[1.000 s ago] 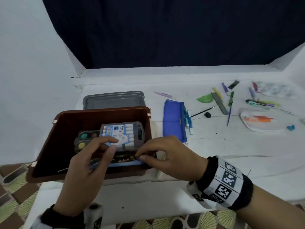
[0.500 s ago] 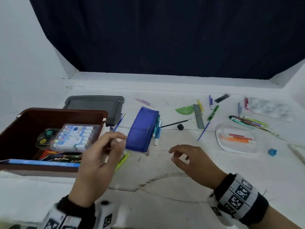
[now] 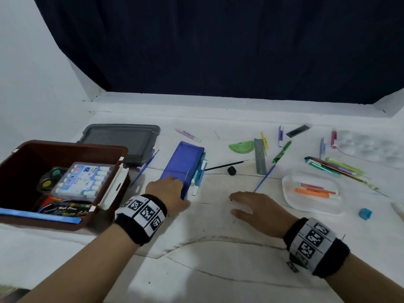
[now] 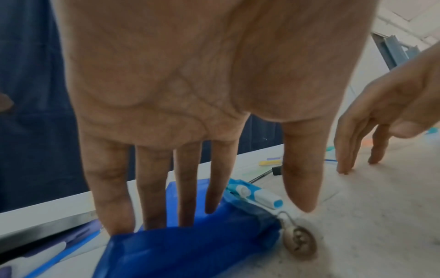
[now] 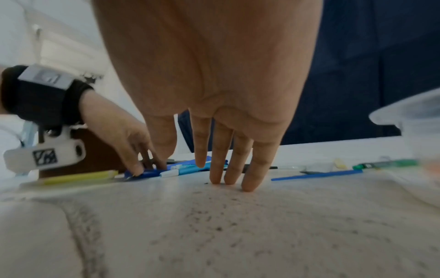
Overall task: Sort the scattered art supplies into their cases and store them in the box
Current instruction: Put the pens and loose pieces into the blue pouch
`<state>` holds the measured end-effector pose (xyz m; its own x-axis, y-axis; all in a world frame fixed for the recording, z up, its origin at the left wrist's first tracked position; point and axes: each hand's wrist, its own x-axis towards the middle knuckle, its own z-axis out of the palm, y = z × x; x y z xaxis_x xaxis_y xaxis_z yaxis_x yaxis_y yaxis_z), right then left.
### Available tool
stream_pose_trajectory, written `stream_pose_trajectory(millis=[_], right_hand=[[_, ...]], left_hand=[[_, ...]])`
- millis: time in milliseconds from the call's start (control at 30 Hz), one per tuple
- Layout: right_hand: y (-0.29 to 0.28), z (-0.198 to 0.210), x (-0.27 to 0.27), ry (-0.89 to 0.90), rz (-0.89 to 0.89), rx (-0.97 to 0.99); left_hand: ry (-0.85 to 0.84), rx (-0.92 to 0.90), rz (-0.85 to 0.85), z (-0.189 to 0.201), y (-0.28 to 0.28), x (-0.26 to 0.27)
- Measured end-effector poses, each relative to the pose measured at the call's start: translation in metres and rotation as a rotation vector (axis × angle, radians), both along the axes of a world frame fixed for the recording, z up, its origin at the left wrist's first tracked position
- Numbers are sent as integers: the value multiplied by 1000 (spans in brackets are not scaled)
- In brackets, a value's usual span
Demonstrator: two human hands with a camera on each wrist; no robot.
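Right hand spread, fingertips on white surface; left hand flat, straight fingers on blue pencil case. Brown box holds marker set, paint pots; clear tray holds orange markers

One brown plastic storage box sits on the white table, and one grey plastic lid lies behind it. Inside the box are one clear case of white-capped markers, one round-well paint set and one dark printed packet. There is one blue fabric pencil pouch, with two white-and-teal pens beside it. One green plastic protractor, one grey ruler, one small black cap, one blue sharpener and one clear plastic tray lie further right. Two hands are in view, the left hand and the right hand.
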<state>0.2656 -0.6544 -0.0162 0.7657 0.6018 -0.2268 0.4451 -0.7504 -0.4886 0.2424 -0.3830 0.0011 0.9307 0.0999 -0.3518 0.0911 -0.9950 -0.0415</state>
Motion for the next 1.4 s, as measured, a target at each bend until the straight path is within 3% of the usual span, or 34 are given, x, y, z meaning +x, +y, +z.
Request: stream_pose_trajectory(millis=[133, 267, 467, 700, 900, 1033, 1167, 1400], right_hand=[[-9, 1, 5, 93, -56, 133], [-10, -4, 7, 103, -78, 179], [9, 6, 3, 39, -150, 334], [24, 17, -4, 35, -247, 575], [16, 9, -11, 195, -537, 907], [8, 5, -15, 244, -572, 932], [2, 2, -21, 99, -458, 824], [-13, 7, -36, -231, -364, 680]], left_hand=[[-48, 20, 2, -1, 1, 0], [-148, -103, 120, 5, 8, -3], [-502, -270, 291, 21, 21, -7], [-849, -547, 229, 44, 12, -26], [-671, -851, 140, 29, 4, -49], [-470, -1024, 151, 17, 4, -59], [-256, -1268, 325, 18, -7, -66], [-193, -1384, 535, 21, -19, -71]])
